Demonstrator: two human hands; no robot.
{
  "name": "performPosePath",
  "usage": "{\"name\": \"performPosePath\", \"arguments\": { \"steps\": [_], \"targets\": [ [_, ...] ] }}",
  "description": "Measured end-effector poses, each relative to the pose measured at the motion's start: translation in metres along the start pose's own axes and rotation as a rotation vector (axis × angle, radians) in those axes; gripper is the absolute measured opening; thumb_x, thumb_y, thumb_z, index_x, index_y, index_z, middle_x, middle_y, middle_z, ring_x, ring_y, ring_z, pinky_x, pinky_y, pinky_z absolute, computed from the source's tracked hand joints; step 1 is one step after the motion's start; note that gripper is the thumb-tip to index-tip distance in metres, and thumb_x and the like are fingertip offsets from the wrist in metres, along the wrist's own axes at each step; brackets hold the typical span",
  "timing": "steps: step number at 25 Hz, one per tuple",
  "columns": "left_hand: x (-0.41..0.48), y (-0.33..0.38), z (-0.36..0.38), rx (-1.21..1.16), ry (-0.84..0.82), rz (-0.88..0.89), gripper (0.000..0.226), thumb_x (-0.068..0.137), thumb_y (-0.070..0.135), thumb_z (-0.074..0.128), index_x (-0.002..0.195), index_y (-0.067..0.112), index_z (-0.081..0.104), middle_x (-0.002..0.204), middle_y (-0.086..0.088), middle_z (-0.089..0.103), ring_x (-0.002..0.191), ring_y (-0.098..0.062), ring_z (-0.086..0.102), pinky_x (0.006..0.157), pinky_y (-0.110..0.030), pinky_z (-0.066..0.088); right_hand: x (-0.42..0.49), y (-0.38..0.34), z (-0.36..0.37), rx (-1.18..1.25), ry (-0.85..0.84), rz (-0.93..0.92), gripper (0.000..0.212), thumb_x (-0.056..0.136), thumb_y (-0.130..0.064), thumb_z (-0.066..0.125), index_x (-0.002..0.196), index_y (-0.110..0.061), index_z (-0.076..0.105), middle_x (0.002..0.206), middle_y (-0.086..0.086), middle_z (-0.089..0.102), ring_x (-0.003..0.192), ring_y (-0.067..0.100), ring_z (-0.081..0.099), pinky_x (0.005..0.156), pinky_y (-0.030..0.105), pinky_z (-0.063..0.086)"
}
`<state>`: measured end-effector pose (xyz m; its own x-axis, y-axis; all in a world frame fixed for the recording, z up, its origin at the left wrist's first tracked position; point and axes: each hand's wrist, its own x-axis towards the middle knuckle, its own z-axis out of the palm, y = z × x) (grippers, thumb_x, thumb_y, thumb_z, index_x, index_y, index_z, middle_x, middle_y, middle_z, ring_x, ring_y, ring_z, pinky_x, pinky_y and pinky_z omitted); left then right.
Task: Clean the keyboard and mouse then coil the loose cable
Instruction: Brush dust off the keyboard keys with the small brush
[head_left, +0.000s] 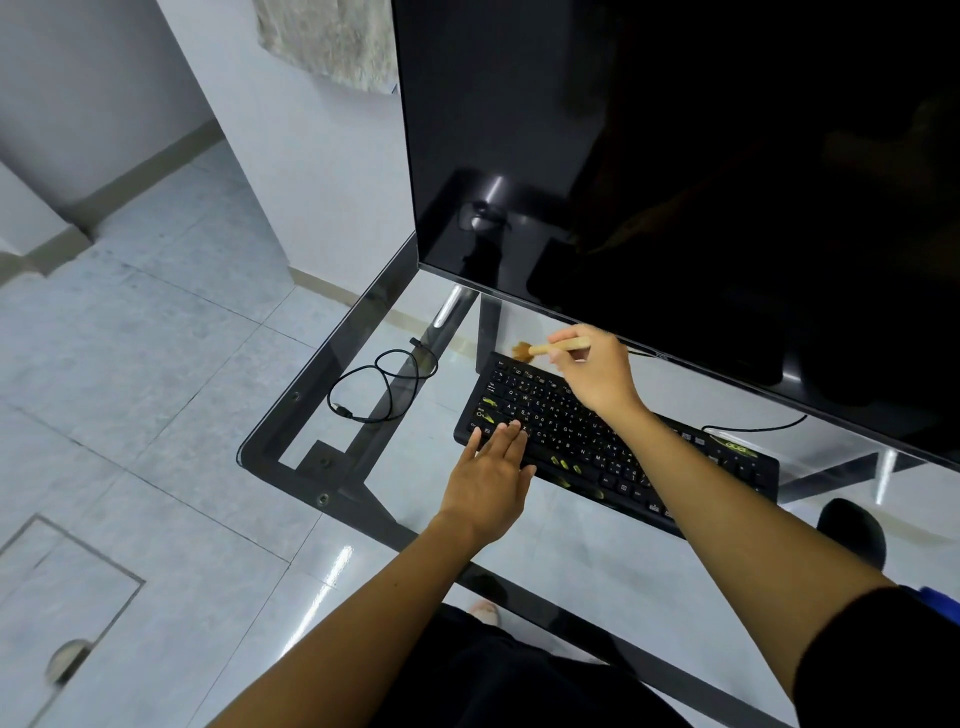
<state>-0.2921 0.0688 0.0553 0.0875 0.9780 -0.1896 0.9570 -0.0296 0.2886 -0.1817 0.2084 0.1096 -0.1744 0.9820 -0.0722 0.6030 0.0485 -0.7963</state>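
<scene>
A black keyboard (576, 431) with green marks lies slantwise on the glass desk (597, 551). My right hand (597, 374) grips a small wooden brush (550, 347), whose brown bristles hover at the keyboard's far left corner. My left hand (493, 473) lies flat with straight fingers on the keyboard's near left end. A loose black cable (382, 382) sits in an untidy loop on the glass, left of the keyboard. A black mouse (852, 527) shows at the right, partly behind my right forearm.
A large dark monitor (675, 182) stands over the back of the desk, close above my right hand. A thin black cord (753, 427) runs behind the keyboard. The desk's black metal frame (291, 467) and tiled floor (156, 364) lie to the left.
</scene>
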Motion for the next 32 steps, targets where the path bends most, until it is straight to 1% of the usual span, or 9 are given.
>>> {"name": "performPosePath", "arguments": {
  "steps": [3, 6, 11, 15, 19, 23, 28, 30, 32],
  "targets": [
    [-0.001, 0.0, 0.0, -0.018, 0.006, 0.001, 0.053, 0.103, 0.036, 0.021, 0.15, 0.011, 0.014, 0.159, -0.002, 0.012, 0.147, -0.015, 0.007, 0.119, -0.034, -0.003, 0.0, 0.0, 0.002, -0.032, -0.009, 0.007, 0.013, 0.089, -0.009, 0.061, 0.1, -0.01, 0.068, 0.097, 0.004, 0.069, 0.088, 0.015, 0.063, 0.079, 0.023, 0.048],
    [0.0, 0.0, 0.001, -0.015, 0.012, 0.004, 0.053, 0.103, 0.035, 0.021, 0.15, 0.011, 0.014, 0.159, -0.002, 0.013, 0.147, -0.015, 0.007, 0.119, -0.034, -0.003, -0.003, 0.003, 0.001, 0.082, 0.029, 0.03, 0.013, 0.087, -0.008, 0.063, 0.098, -0.012, 0.069, 0.095, 0.004, 0.07, 0.089, 0.019, 0.067, 0.085, 0.032, 0.054],
    [0.0, 0.0, 0.001, -0.021, 0.027, 0.006, 0.053, 0.103, 0.035, 0.021, 0.15, 0.011, 0.014, 0.159, -0.002, 0.014, 0.147, -0.014, 0.008, 0.118, -0.031, -0.005, -0.01, 0.006, -0.003, 0.024, 0.077, 0.027, 0.012, 0.088, -0.009, 0.061, 0.099, -0.011, 0.068, 0.088, -0.002, 0.067, 0.086, 0.015, 0.062, 0.08, 0.03, 0.052],
    [-0.001, 0.002, 0.001, -0.025, 0.016, -0.003, 0.054, 0.103, 0.035, 0.021, 0.15, 0.011, 0.014, 0.159, -0.002, 0.013, 0.147, -0.014, 0.007, 0.117, -0.031, -0.006, -0.009, 0.004, -0.005, -0.044, -0.022, 0.003, 0.014, 0.088, -0.007, 0.061, 0.098, -0.01, 0.069, 0.094, 0.002, 0.068, 0.088, 0.014, 0.061, 0.079, 0.025, 0.049],
    [0.0, 0.002, 0.001, -0.015, -0.003, -0.013, 0.054, 0.103, 0.035, 0.021, 0.151, 0.011, 0.012, 0.159, -0.001, 0.011, 0.147, -0.014, 0.006, 0.118, -0.033, -0.004, -0.008, 0.001, -0.012, -0.005, -0.066, -0.025, 0.012, 0.087, -0.009, 0.063, 0.097, -0.01, 0.068, 0.086, 0.0, 0.067, 0.085, 0.02, 0.065, 0.08, 0.03, 0.052],
    [-0.001, 0.004, 0.0, -0.023, -0.018, -0.018, 0.054, 0.103, 0.035, 0.02, 0.15, 0.01, 0.012, 0.159, -0.001, 0.011, 0.147, -0.014, 0.005, 0.119, -0.033, -0.004, -0.02, 0.003, -0.017, -0.077, 0.005, -0.039, 0.012, 0.091, -0.008, 0.059, 0.1, -0.008, 0.067, 0.087, -0.005, 0.061, 0.085, 0.011, 0.056, 0.075, 0.019, 0.04],
    [-0.001, 0.005, 0.0, -0.012, -0.036, -0.017, 0.054, 0.103, 0.035, 0.019, 0.15, 0.01, 0.012, 0.159, -0.002, 0.01, 0.147, -0.014, 0.004, 0.12, -0.035, -0.003, -0.027, 0.014, -0.027, -0.085, -0.057, -0.002, 0.015, 0.091, -0.003, 0.057, 0.098, -0.009, 0.068, 0.085, -0.004, 0.063, 0.085, 0.014, 0.058, 0.067, 0.013, 0.041],
    [-0.001, 0.005, 0.0, -0.005, -0.044, -0.021, 0.055, 0.103, 0.036, 0.019, 0.15, 0.01, 0.011, 0.159, -0.002, 0.011, 0.147, -0.015, 0.005, 0.121, -0.035, -0.002, -0.025, 0.014, -0.034, -0.049, -0.01, 0.005, 0.015, 0.091, -0.004, 0.057, 0.1, -0.01, 0.067, 0.09, 0.0, 0.065, 0.086, 0.015, 0.061, 0.072, 0.017, 0.045],
    [-0.002, 0.006, 0.0, 0.004, -0.045, -0.021, 0.055, 0.103, 0.036, 0.019, 0.15, 0.009, 0.011, 0.159, -0.002, 0.011, 0.147, -0.015, 0.005, 0.121, -0.035, -0.002, -0.025, 0.015, -0.038, -0.003, -0.109, 0.002, 0.014, 0.088, -0.006, 0.061, 0.098, -0.015, 0.066, 0.089, 0.004, 0.07, 0.086, 0.019, 0.068, 0.082, 0.029, 0.053]
  ]
}}
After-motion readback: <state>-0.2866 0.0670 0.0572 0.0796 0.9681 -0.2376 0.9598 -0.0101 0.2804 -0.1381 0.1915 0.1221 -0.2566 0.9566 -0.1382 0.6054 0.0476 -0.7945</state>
